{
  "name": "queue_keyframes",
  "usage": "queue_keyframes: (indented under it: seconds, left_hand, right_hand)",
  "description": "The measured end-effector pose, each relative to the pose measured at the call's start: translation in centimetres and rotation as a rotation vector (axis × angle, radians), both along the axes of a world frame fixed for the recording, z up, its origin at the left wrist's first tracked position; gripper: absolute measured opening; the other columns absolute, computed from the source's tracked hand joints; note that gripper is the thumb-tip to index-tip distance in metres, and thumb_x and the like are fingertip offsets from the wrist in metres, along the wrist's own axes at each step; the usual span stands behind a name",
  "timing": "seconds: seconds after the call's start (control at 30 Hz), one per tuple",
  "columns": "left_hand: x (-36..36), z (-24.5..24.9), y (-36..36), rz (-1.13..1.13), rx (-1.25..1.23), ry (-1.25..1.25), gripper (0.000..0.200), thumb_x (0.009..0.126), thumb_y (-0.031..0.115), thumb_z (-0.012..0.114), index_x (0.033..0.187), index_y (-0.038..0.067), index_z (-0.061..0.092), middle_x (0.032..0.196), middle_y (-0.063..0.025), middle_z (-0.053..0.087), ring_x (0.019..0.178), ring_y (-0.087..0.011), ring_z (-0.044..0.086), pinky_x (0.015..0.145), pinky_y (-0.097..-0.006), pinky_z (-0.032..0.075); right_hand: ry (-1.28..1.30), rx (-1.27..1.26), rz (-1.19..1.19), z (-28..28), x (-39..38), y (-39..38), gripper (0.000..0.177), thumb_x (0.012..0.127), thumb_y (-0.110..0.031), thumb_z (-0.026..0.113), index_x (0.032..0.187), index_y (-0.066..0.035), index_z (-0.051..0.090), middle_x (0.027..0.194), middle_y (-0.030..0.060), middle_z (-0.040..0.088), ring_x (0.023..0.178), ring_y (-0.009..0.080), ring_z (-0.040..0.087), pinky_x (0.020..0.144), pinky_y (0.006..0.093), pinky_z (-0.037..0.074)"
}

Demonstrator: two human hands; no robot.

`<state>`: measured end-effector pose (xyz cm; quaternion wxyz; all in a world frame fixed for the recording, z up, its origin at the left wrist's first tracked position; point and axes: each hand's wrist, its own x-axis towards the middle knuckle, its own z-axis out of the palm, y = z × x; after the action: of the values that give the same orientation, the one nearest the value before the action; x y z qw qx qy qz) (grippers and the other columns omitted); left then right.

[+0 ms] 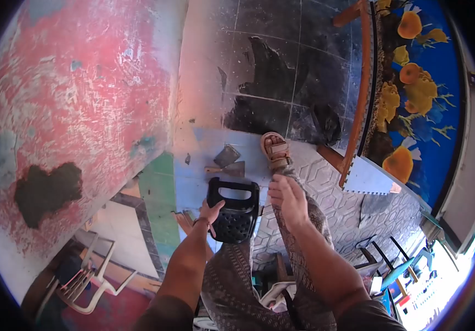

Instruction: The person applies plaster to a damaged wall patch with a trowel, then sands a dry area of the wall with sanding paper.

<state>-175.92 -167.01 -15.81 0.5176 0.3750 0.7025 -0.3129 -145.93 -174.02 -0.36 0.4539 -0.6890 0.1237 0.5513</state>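
– Peeling pink paint covers the wall (99,83) on the left, and a rough dark patch (48,193) shows on it. What is the floor (320,60) like?

– Mixed: black tiles ahead, then blue, green and a grey hexagon pattern nearer the person.

– And the left hand (212,212)?

– Closed on the left edge of a black plastic piece (237,220), with the thumb laid over the top. It has a long slot at its far end and small holes nearer the body, and sits between the two arms, in front of the knees.

– What sort of object is it?

– Can't tell from this angle.

– Is the right hand (290,201) on it too?

– No, it is apart from it, over the right trouser leg (317,220), fingers half bent. I can't tell whether anything is inside.

– What lies nearby?

– Just beyond the black piece, a scraper (233,169) and a dark square block (227,156). A sandal (275,149) is to their right, and a pale plastic chair (102,281) stands well off to the left
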Motion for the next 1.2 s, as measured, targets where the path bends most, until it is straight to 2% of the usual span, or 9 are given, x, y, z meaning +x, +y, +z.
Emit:
queue_keyframes:
  seconds: [0.17, 0.23, 0.3, 0.33, 0.4, 0.67, 0.8, 0.9, 1.2]
  left_hand:
    - [-1.0, -4.1, -2.0, -0.187, 0.044, -0.170, 0.125, 0.077, 0.075, 0.078, 0.155, -0.013, 0.037, 0.154, -0.0344, 0.049, 0.146, -0.0452, 0.047, 0.121, -0.0459, 0.039]
    - [-2.0, -6.9, -3.6, -0.224, 0.018, -0.193, 0.121, 0.077, 0.074, 0.079, 0.152, -0.013, 0.041, 0.151, -0.0355, 0.052, 0.144, -0.0445, 0.049, 0.120, -0.0448, 0.040]
    - [2.5, -2.6, -2.1, -0.140, -0.011, -0.179, 0.100, 0.080, 0.066, 0.081, 0.146, -0.004, 0.056, 0.139, -0.0267, 0.066, 0.134, -0.0393, 0.061, 0.112, -0.0447, 0.047]
    - [0.0, -7.0, -4.4, -0.107, 0.014, -0.306, 0.091, 0.081, 0.064, 0.081, 0.144, 0.002, 0.061, 0.135, -0.0231, 0.070, 0.131, -0.0373, 0.064, 0.110, -0.0444, 0.049]
    - [3.1, -4.7, -2.9, -0.169, -0.068, -0.312, 0.094, 0.080, 0.065, 0.081, 0.148, 0.003, 0.058, 0.141, -0.0237, 0.066, 0.136, -0.0363, 0.060, 0.113, -0.0432, 0.047]
    - [2.5, -8.1, -6.1, -0.088, -0.242, -0.450, 0.089, 0.084, 0.059, 0.078, 0.150, 0.004, 0.055, 0.143, -0.0212, 0.064, 0.137, -0.0347, 0.059, 0.113, -0.0430, 0.047]
    - [1.8, -10.6, -4.7, -0.070, -0.214, -0.505, 0.086, 0.086, 0.057, 0.077, 0.151, 0.005, 0.053, 0.145, -0.0200, 0.063, 0.137, -0.0338, 0.058, 0.114, -0.0429, 0.046]
    - [-0.8, -11.8, -1.0, -0.047, -0.173, -0.505, 0.084, 0.088, 0.055, 0.076, 0.152, 0.006, 0.052, 0.146, -0.0191, 0.062, 0.137, -0.0332, 0.058, 0.114, -0.0428, 0.046]
    - [-2.5, -12.5, 7.4, -0.125, -0.007, -0.548, 0.079, 0.092, 0.049, 0.073, 0.155, 0.007, 0.049, 0.149, -0.0163, 0.060, 0.138, -0.0313, 0.057, 0.114, -0.0426, 0.046]
  right_hand:
    - [0.053, 0.056, -0.055, 1.4, 3.2, 2.7, 0.046, 0.113, -0.037, 0.050, 0.138, 0.000, 0.061, 0.120, 0.0126, 0.071, 0.105, 0.0197, 0.069, 0.088, 0.0325, 0.055]
    - [0.103, 0.096, -0.075, 2.2, 4.2, 4.5, 0.045, 0.113, -0.036, 0.050, 0.141, -0.001, 0.059, 0.120, 0.0117, 0.070, 0.105, 0.0196, 0.067, 0.089, 0.0326, 0.054]
    - [0.088, 0.147, -0.048, 2.6, 4.3, 6.1, 0.046, 0.113, -0.037, 0.050, 0.140, -0.001, 0.059, 0.121, 0.0121, 0.070, 0.106, 0.0197, 0.068, 0.090, 0.0330, 0.054]
    - [0.071, 0.182, -0.008, 3.0, 4.4, 7.2, 0.046, 0.113, -0.037, 0.050, 0.140, 0.000, 0.059, 0.122, 0.0122, 0.070, 0.106, 0.0197, 0.068, 0.091, 0.0331, 0.055]
    - [0.076, 0.252, 0.058, 3.3, 4.3, 8.5, 0.046, 0.113, -0.036, 0.050, 0.139, 0.000, 0.059, 0.122, 0.0124, 0.070, 0.108, 0.0199, 0.069, 0.092, 0.0331, 0.055]
    - [-0.029, 0.480, 0.043, 8.3, 4.1, 15.1, 0.040, 0.113, -0.030, 0.051, 0.138, -0.001, 0.060, 0.122, 0.0130, 0.070, 0.108, 0.0202, 0.068, 0.092, 0.0345, 0.055]
    - [-0.069, 0.674, 0.099, 7.9, 2.0, 17.9, 0.042, 0.111, -0.033, 0.057, 0.135, 0.001, 0.062, 0.116, 0.0086, 0.071, 0.102, 0.0159, 0.068, 0.087, 0.0314, 0.055]
    - [-0.168, 0.809, 0.190, 7.5, 0.7, 18.3, 0.040, 0.112, -0.031, 0.053, 0.136, 0.000, 0.060, 0.121, 0.0118, 0.070, 0.104, 0.0203, 0.069, 0.090, 0.0335, 0.055]
    - [-0.296, 1.036, 0.021, 6.4, -2.4, 17.6, 0.034, 0.112, -0.029, 0.055, 0.128, -0.001, 0.064, 0.106, 0.0058, 0.069, 0.094, 0.0159, 0.069, 0.082, 0.0315, 0.056]
